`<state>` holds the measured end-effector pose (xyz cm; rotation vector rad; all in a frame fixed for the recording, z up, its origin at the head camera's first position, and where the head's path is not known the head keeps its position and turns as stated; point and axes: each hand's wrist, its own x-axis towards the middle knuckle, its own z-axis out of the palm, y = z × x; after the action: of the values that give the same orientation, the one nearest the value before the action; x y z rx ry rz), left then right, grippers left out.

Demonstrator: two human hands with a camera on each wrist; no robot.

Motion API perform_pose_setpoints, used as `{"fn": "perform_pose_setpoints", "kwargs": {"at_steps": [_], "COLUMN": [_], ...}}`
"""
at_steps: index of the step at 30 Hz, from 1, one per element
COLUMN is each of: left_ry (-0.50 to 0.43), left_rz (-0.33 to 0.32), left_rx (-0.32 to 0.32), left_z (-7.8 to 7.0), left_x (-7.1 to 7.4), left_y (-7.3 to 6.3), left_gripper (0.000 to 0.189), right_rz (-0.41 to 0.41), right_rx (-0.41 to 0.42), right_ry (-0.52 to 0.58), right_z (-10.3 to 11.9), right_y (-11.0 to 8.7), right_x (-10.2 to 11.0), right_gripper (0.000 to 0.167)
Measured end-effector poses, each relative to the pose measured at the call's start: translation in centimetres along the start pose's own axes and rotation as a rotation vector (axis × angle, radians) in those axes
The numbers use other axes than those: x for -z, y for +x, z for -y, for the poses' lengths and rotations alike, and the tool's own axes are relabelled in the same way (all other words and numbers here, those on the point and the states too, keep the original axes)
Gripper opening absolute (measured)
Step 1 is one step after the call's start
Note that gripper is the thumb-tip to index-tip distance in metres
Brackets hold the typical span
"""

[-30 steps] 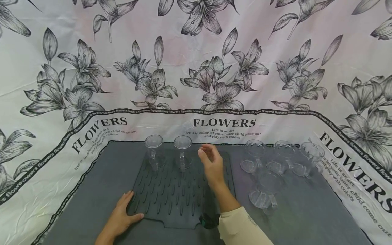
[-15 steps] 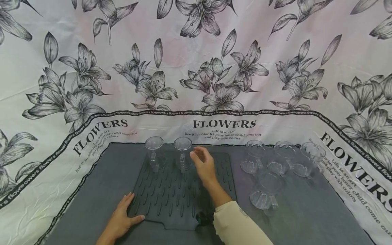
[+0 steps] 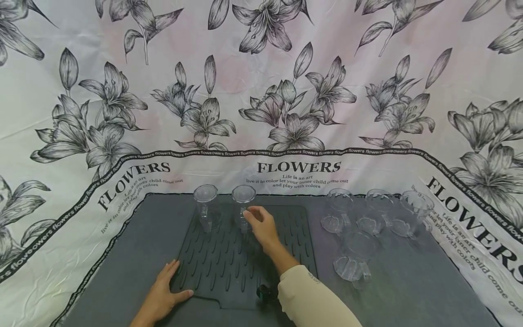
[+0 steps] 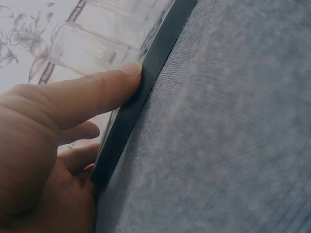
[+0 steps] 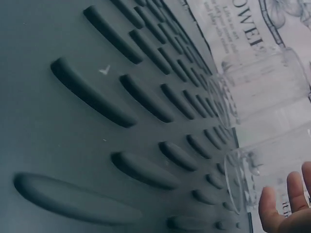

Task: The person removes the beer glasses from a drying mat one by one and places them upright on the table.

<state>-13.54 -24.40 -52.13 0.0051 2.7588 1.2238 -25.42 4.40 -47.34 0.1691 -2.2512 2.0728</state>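
Observation:
Two clear mugs stand at the back of a dark ridged mat, apparently upside down, handles toward me. My right hand is at the handle of the right-hand mug; its thumb and fingers are bent but apart. In the right wrist view, the fingertips show beside that mug, and contact cannot be told. The other mug stands to its left. At the mat's near left corner, my left hand rests spread, its straight thumb touching the mat's edge.
Several more clear mugs stand upright on the grey table to the right, one mug nearer than the row behind, which includes a mug at the far right. A flower-printed cloth hangs behind the table.
My right hand has moved left and slightly down, from beside the right-hand mug to its handle. The left hand stays at the mat's corner, and the mugs have kept their places.

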Motion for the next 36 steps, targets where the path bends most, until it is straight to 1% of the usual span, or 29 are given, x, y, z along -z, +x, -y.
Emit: {"fn": "perform_pose_setpoints", "kwargs": {"at_steps": [4,8,12,15,18,21,25,29,33,36], "left_ry": [-0.007,-0.021,-0.024,-0.022,-0.021,-0.019,-0.020,-0.028,-0.026,-0.025], "left_rz": [0.003,0.011,0.015,0.011,0.003,-0.002,-0.002,-0.006,-0.015,-0.017], "left_rx": [0.005,0.005,0.008,0.009,0.007,0.008,0.003,-0.006,-0.006,-0.004], "left_z": [0.1,0.1,0.1,0.1,0.0,0.0,0.1,0.1,0.2,0.3], "left_x": [0.0,0.0,0.0,0.1,0.1,0.1,0.0,-0.1,-0.1,-0.1], "left_y": [0.0,0.0,0.0,0.0,0.1,0.1,0.0,0.0,0.0,0.0], "left_gripper": [0.108,0.107,0.107,0.107,0.107,0.107,0.106,0.105,0.104,0.103], "right_rz": [0.044,0.060,0.084,0.122,0.159,0.184,0.172,0.126,0.100,0.100], "right_rx": [-0.057,-0.100,-0.116,-0.126,-0.150,-0.177,-0.170,-0.140,-0.125,-0.105], "right_ry": [0.018,0.008,0.008,0.036,0.068,0.080,0.080,0.095,0.110,0.115], "right_z": [-0.3,-0.3,-0.2,-0.2,-0.2,-0.3,-0.5,-0.7,-0.5,-0.2], "right_y": [0.1,0.0,-0.1,0.2,0.5,0.6,0.5,0.4,0.3,0.0], "right_x": [-0.5,-0.8,-0.9,-1.1,-1.3,-1.4,-1.6,-1.6,-1.5,-1.4], "right_gripper": [0.041,0.043,0.043,0.043,0.041,0.035,0.024,0.016,0.013,0.013]}}
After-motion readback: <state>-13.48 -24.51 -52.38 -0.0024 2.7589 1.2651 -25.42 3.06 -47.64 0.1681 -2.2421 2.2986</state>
